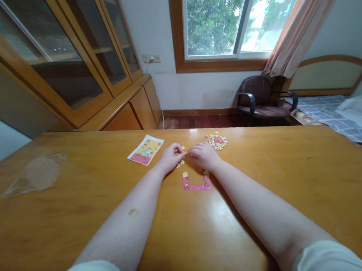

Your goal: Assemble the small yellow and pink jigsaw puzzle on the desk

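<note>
Both my hands meet over the middle of a wooden table (79, 193). My left hand (171, 156) is closed in a pinch, and my right hand (204, 154) is closed too, fingertips touching the left's around a small yellow puzzle piece. A few loose yellow pieces (180, 164) lie just under the left hand. Below the hands lies a partly joined puzzle frame (196, 183), pink along the bottom with short yellow sides. A heap of loose puzzle pieces (218, 141) sits just beyond my right hand. A picture card (145, 149) lies left of my left hand.
A clear plastic bag (35, 174) lies at the table's left. Wooden cabinets with glass doors (78, 64) stand along the left wall. Beyond the table are a dark armchair (261, 100), a window with a curtain (288, 31) and a bed (339, 114).
</note>
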Available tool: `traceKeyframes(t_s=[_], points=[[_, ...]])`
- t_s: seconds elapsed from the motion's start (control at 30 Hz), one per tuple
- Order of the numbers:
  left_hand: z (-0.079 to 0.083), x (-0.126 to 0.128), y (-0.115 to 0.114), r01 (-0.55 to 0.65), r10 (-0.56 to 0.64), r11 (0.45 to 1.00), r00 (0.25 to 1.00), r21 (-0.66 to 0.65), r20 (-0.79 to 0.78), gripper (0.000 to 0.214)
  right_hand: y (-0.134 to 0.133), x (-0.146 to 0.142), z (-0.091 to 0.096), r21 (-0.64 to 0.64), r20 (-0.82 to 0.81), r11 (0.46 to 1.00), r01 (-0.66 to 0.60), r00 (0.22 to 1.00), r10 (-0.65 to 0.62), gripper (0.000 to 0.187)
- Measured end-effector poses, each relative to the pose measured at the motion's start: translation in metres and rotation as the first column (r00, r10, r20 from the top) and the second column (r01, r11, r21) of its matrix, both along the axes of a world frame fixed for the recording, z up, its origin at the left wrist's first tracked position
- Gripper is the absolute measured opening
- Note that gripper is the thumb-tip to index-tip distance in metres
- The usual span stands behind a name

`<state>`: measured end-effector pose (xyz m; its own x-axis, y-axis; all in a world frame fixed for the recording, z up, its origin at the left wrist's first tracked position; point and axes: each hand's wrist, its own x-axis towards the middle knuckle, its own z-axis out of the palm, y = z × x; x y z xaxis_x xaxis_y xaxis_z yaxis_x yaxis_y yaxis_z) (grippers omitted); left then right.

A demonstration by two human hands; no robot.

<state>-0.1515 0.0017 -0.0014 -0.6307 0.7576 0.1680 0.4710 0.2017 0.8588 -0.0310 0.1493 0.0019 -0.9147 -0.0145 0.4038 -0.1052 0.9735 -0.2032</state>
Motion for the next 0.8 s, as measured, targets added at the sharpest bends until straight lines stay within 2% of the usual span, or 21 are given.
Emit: traceKeyframes(t_s=[0.1, 0.17, 0.27, 0.33, 0.47, 0.8], points=[[0.0, -0.002, -0.001, 0.005, -0.009, 0.999, 0.996, -0.045, -0.085, 0.017, 0.0, 0.0, -0.001, 0.019, -0.005, 1.0, 0.0, 1.0, 0.0, 0.014], [0.003, -0.004, -0.004, -0.001, -0.022, 0.995, 0.976, -0.104, -0.219, 0.017, 0.003, 0.0, -0.003, 0.01, -0.031, 1.0, 0.023, 0.999, -0.023, 0.013], [0.007, -0.006, -0.008, 0.006, -0.1, 0.979, 0.887, -0.204, -0.451, 0.022, 0.01, 0.0, -0.007, -0.037, -0.047, 0.993, 0.11, 0.993, -0.111, 0.013], [0.008, -0.005, -0.009, 0.002, -0.159, 0.959, 0.834, -0.285, -0.529, 0.024, 0.014, -0.001, -0.009, -0.058, -0.021, 0.985, 0.162, 0.986, -0.163, 0.013], [0.009, -0.003, -0.009, -0.036, -0.2, 0.926, 0.797, -0.375, -0.57, 0.025, 0.012, -0.003, -0.01, -0.047, 0.062, 0.981, 0.19, 0.98, -0.187, 0.016], [0.009, -0.004, -0.009, -0.049, -0.185, 0.926, 0.805, -0.373, -0.564, 0.027, 0.004, -0.005, -0.009, -0.021, 0.123, 0.982, 0.186, 0.976, -0.182, 0.018]])
